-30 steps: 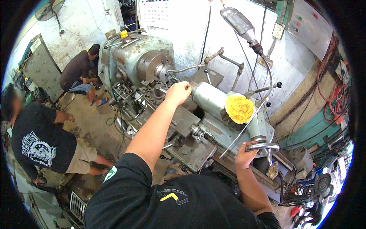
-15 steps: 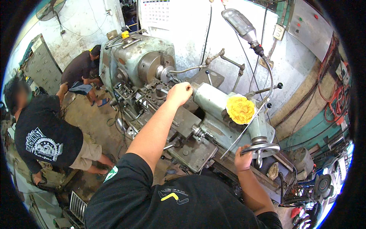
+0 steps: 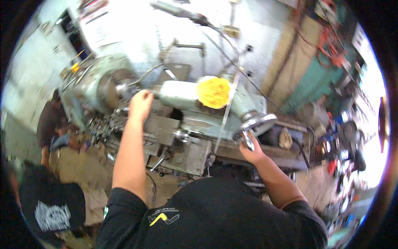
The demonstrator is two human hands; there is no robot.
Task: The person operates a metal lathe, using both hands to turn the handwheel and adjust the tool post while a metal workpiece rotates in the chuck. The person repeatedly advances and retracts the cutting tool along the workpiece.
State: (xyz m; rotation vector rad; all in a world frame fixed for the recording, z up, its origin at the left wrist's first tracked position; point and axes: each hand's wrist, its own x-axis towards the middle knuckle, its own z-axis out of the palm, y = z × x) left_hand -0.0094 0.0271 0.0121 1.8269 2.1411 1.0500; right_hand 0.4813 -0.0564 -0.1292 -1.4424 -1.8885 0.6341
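Our L hand point(image 3: 141, 106) has its fingers curled in by the nose of the tailstock point(image 3: 178, 91); can't tell if we're gripping anything w/ it. Our R hand point(image 3: 251, 152) is closed on the near rim of the handwheel point(image 3: 262, 124), next to its crank handle point(image 3: 248, 141). Chuck point(image 3: 106, 89) is L of our L hand; yellow cloth point(image 3: 213, 92) sits btwn both hands, on the tailstock.

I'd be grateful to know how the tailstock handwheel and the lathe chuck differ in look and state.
The tailstock handwheel is shiny silver, while the lathe chuck is duller and brownish-grey. The right hand is on the tailstock handwheel, whereas no hand touches the lathe chuck. Both are round and metal.
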